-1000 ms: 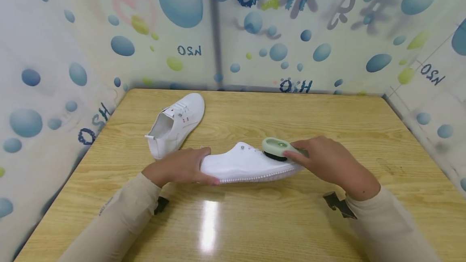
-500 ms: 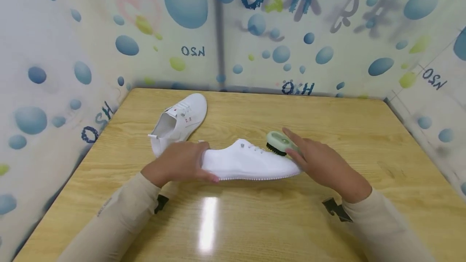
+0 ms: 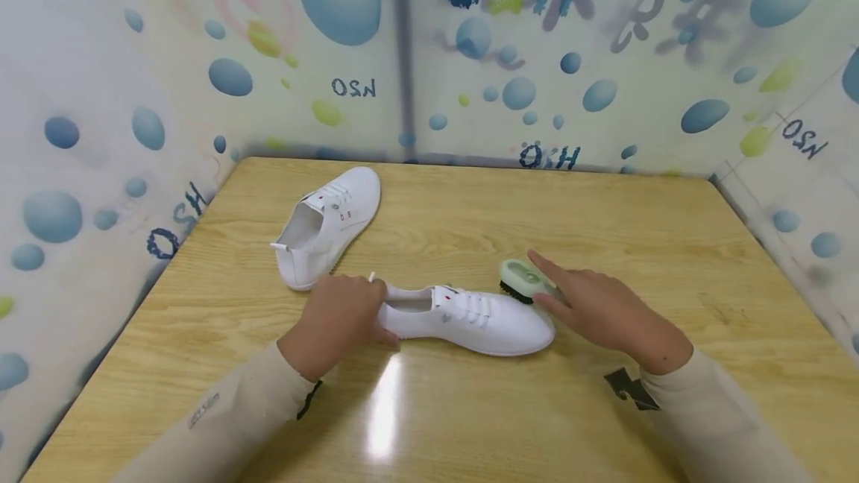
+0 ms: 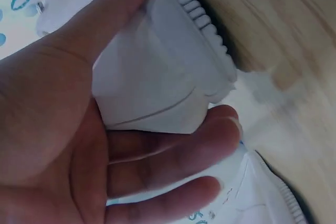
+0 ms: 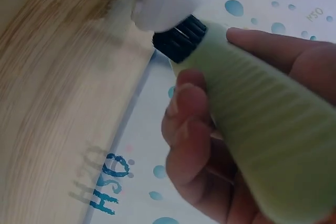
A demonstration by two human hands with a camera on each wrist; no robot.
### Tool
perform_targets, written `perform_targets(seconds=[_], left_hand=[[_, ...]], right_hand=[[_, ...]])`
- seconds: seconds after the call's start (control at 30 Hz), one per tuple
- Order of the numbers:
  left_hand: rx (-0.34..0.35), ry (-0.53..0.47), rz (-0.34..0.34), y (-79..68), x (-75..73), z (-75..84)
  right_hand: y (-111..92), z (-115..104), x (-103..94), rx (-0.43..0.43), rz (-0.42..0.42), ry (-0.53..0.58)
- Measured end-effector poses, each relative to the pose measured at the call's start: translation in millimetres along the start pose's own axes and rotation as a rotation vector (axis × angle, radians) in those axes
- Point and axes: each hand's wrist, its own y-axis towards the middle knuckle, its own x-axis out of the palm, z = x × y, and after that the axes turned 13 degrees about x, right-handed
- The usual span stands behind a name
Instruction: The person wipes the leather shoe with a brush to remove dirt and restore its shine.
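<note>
A white lace-up shoe (image 3: 496, 323) lies lengthwise in front of the person, its toe to the right and its opening facing up. My left hand (image 3: 345, 311) grips it by the heel; in the left wrist view the thumb lies along one side of the heel (image 4: 152, 77) and the fingers pass round the other. My right hand (image 3: 607, 311) holds a pale green brush (image 3: 522, 276) with black bristles. In the right wrist view the bristles (image 5: 181, 38) are right at the edge of the shoe's toe end, and fingers curl round the green handle (image 5: 262, 114).
A second white shoe (image 3: 329, 226) stands at the back left of the wooden table (image 3: 604, 222), toe pointing away. Behind the table rises a wall covering (image 3: 429, 58) with blue and green bubbles and lettering.
The left hand has rolled the shoe so its laces and opening now face up rather than its side. The brush has shifted slightly right, to the toe's far side.
</note>
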Motion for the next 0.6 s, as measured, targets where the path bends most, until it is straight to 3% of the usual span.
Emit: perform_targets(seconds=[0.23,0.4,0.5,0.6], left_hand=[[-0.009,0.063,0.095,2.8,5.1,-0.1],[-0.031,0.042,0.069,5.0,5.9,-5.3],[0.008,0.006,0.041,2.3,1.5,-7.5],[0.067,-0.039,0.078,-0.6,-2.0,-11.3]], right_hand=[[1.1,-3.5,-3.1,0.028,0.051,-0.022],[2.4,-2.8,-5.5,0.064,0.045,0.005],[2.7,-1.4,-5.4,0.062,0.03,-0.004],[2.6,0.0,-5.2,0.048,0.01,-0.029]])
